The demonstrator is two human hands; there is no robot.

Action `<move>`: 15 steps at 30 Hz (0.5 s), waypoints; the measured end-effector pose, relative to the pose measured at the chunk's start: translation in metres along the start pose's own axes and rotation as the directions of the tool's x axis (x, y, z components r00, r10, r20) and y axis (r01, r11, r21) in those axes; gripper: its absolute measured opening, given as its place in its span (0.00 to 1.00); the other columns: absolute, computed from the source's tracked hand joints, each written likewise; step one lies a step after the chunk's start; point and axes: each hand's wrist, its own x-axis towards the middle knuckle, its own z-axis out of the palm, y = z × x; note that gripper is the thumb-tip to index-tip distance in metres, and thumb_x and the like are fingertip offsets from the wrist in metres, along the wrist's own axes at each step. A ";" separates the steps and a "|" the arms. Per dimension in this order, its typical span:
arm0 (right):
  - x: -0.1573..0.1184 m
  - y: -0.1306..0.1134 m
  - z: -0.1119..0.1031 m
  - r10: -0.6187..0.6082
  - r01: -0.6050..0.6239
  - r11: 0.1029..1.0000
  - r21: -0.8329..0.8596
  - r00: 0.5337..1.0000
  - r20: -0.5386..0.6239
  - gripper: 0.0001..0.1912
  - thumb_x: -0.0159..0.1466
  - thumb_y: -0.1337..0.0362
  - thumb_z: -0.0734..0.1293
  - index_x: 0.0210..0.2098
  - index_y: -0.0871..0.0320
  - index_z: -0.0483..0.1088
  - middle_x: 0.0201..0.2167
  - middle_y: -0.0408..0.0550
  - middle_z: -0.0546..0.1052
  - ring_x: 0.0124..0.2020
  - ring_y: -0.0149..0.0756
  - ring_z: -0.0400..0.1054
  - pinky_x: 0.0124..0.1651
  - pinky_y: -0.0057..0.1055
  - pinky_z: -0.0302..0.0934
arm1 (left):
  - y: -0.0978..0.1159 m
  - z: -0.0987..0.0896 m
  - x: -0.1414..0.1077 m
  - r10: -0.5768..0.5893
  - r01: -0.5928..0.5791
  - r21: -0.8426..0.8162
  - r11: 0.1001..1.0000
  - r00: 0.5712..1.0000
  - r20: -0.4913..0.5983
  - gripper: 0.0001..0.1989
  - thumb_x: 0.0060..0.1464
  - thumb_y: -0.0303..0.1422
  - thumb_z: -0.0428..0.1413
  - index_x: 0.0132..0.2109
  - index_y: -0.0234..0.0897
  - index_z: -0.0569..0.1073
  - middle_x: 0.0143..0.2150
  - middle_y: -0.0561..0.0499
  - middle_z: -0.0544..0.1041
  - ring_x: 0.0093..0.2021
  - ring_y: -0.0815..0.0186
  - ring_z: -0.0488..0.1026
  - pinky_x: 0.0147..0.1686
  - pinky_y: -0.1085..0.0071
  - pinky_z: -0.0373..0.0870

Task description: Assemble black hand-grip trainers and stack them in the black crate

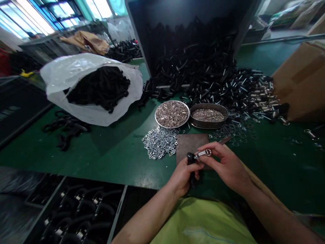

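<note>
My left hand (185, 174) is closed around a black plastic handle piece (191, 158) near the table's front edge. Between the thumb and fingers of my right hand (223, 164) is a small metal spring (204, 153), its coil lying against the head of the black piece. The two parts meet just above a flat dark metal plate (186, 142). A pile of small metal nuts (159, 142) lies left of the plate. Behind it stand a round dish of metal pins (172, 114) and an oval tin of small metal parts (208, 115).
A white bag (93, 115) of black parts sits at left. At the back, a large dark bin (193, 20) spills black pieces, with springs (265, 98) beside a cardboard box (302, 81). Wire rings (237, 130) lie right of the tin. Below left is a crate of black parts (81, 210).
</note>
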 end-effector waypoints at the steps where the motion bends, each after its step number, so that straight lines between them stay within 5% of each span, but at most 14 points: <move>1: 0.000 -0.001 0.000 -0.017 0.017 0.999 -0.039 1.000 -0.002 0.08 0.58 0.62 0.67 0.38 0.55 0.70 0.35 0.44 0.77 0.37 0.36 0.72 0.39 0.31 0.64 | 0.000 0.001 0.000 0.005 -0.005 0.000 1.000 1.000 0.010 0.10 0.39 0.30 0.62 0.29 0.33 0.69 0.19 0.58 0.64 0.18 0.76 0.58 0.21 0.78 0.53; 7: 0.000 0.004 0.002 -0.047 0.053 0.976 -0.212 0.998 0.032 0.06 0.59 0.66 0.65 0.37 0.55 0.70 0.37 0.45 0.76 0.41 0.38 0.69 0.44 0.34 0.60 | 0.006 0.007 -0.004 0.065 -0.064 0.141 0.988 0.998 0.000 0.11 0.42 0.34 0.60 0.32 0.33 0.70 0.20 0.58 0.62 0.21 0.74 0.58 0.23 0.76 0.53; 12: -0.001 0.016 0.004 0.065 -0.069 0.994 -0.079 0.996 -0.054 0.07 0.60 0.62 0.63 0.37 0.57 0.67 0.31 0.44 0.74 0.33 0.35 0.69 0.37 0.31 0.61 | 0.009 0.014 -0.009 0.199 -0.186 0.522 0.832 0.979 0.031 0.14 0.45 0.39 0.61 0.37 0.33 0.72 0.28 0.54 0.69 0.27 0.71 0.61 0.26 0.75 0.56; 15: 0.001 0.027 -0.011 0.109 -0.109 0.994 0.027 0.994 0.015 0.09 0.60 0.59 0.64 0.37 0.57 0.67 0.30 0.44 0.74 0.31 0.33 0.68 0.34 0.29 0.61 | 0.005 0.014 -0.011 0.080 -0.135 0.521 0.843 0.989 0.127 0.16 0.48 0.43 0.59 0.35 0.34 0.69 0.25 0.56 0.65 0.24 0.72 0.59 0.23 0.76 0.54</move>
